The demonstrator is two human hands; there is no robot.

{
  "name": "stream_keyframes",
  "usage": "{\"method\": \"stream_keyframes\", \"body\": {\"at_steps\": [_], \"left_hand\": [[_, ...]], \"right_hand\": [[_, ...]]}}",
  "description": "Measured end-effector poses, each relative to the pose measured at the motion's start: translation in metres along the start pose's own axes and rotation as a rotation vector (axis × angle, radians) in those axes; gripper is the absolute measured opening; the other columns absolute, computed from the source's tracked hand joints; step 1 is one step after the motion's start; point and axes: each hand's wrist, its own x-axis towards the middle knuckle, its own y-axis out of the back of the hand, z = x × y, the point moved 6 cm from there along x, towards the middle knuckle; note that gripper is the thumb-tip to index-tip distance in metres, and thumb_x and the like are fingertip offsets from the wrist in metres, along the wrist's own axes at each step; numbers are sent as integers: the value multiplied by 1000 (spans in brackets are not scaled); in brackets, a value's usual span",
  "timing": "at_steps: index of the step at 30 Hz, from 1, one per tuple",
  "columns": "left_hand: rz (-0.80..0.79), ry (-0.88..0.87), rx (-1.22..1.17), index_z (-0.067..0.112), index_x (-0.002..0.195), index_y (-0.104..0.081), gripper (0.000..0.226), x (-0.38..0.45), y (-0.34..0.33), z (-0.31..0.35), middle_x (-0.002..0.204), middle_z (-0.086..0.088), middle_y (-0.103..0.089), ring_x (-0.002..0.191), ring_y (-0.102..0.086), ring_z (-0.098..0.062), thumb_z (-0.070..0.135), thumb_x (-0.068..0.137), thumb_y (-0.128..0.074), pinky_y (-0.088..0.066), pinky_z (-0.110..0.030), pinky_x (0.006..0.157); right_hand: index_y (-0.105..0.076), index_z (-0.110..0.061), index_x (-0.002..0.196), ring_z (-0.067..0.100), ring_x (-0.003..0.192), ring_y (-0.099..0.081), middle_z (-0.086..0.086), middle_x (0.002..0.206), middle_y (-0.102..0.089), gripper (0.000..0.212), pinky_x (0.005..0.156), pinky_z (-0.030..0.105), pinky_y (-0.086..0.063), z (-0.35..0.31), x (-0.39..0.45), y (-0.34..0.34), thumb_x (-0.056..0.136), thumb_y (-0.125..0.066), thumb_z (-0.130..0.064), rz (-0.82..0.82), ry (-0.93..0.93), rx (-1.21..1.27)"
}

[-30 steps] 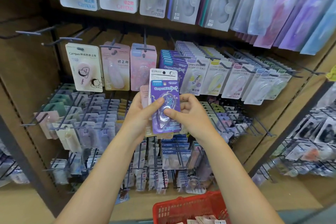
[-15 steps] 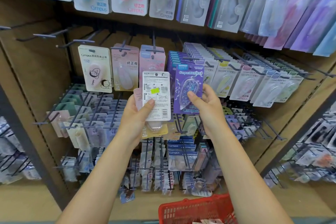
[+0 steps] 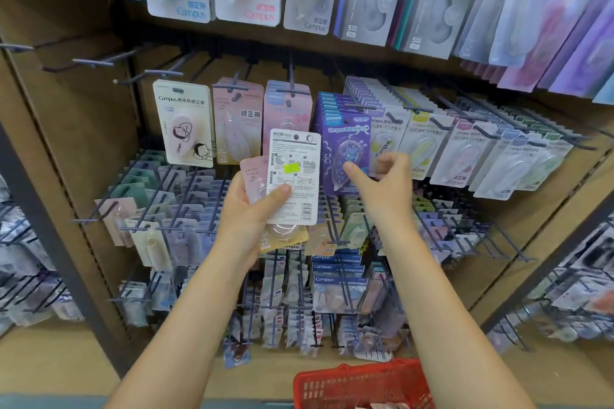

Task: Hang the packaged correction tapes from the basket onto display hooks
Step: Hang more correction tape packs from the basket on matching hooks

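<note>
Centre frame: the left hand (image 3: 252, 209) fans spare packs (image 3: 294, 176) ready for hanging, while the right hand (image 3: 382, 183), fingers loosely spread, steadies the purple pack (image 3: 345, 146) on its hook (image 3: 357, 105).

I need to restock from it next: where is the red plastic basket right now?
In the head view, the red plastic basket sits at the bottom edge, right of centre, below the lowest display hooks and just inside the person's right forearm.
</note>
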Motion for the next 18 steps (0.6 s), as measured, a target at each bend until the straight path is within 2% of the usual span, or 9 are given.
{"method": "stream_keyframes", "body": {"at_steps": [2, 3, 5, 7, 8, 11, 13, 16, 18], "left_hand": [[-9, -13, -5, 9, 133, -57, 50, 0, 0, 1, 119, -9, -76, 109, -74, -26, -2, 87, -73, -64, -36, 82], [-20, -21, 1, 9, 133, -57, 52, 0, 0, 1, 120, -10, -76, 110, -74, -26, 0, 85, -74, -64, -37, 84], [-60, -23, 15, 6, 136, -55, 57, 0, -4, -1, 122, -12, -75, 113, -73, -29, 4, 83, -76, -63, -41, 88], [-133, -3, 24, 5, 139, -53, 61, -1, -11, -6, 126, -13, -73, 117, -71, -32, 5, 83, -78, -62, -44, 92], [-182, 11, 29, 6, 140, -52, 62, -1, -14, -8, 129, -14, -72, 119, -69, -33, 5, 85, -79, -61, -45, 93], [-346, 54, 43, 5, 144, -49, 61, -6, -21, -12, 133, -14, -69, 122, -67, -32, 6, 86, -70, -60, -40, 94], [-391, 74, 80, 4, 141, -52, 58, -9, -20, -11, 130, -15, -71, 119, -69, -31, 4, 86, -68, -60, -38, 92], [-230, 67, 136, 5, 127, -65, 44, -5, -8, -7, 118, -13, -76, 106, -74, -27, 7, 85, -78, -59, -48, 96], [-75, 56, 123, 8, 123, -69, 33, -2, 4, -4, 113, -10, -78, 103, -75, -27, 7, 90, -72, -58, -49, 98]], "right_hand": [[-50, -20, 110, 15, 102, -54, -3, 111, -54, 34, 86, 27, -43, -7, -14, 7, 92, -73, -36, 85, 112, -35], [-54, -21, 105, 13, 99, -57, -6, 106, -58, 24, 86, 28, -46, -8, -20, 5, 94, -70, -36, 59, 136, -14], [-64, -27, 100, 6, 93, -64, -11, 100, -68, 10, 82, 28, -49, -9, -31, -9, 97, -66, -36, -151, 96, 65], [-70, -26, 109, 5, 96, -70, -9, 106, -75, 16, 80, 27, -55, -7, -44, -30, 98, -65, -36, -405, -11, 185], [-71, -25, 114, 7, 99, -72, -8, 109, -76, 19, 82, 28, -58, -5, -49, -35, 98, -66, -33, -460, -62, 234], [-72, -26, 112, 12, 101, -74, -7, 110, -77, 14, 88, 37, -60, 1, -49, -33, 100, -65, -25, -423, -141, 354], [-72, -24, 113, 16, 105, -73, -4, 113, -77, 15, 93, 45, -59, 3, -46, -27, 101, -63, -23, -371, -166, 421], [-71, -20, 113, 18, 106, -73, -2, 114, -77, 15, 92, 43, -60, 3, -43, -18, 102, -60, -18, -310, -168, 500], [-72, -25, 106, 14, 102, -74, -7, 108, -78, 14, 86, 37, -61, 2, -42, -14, 102, -61, -17, -280, -146, 491]]}}
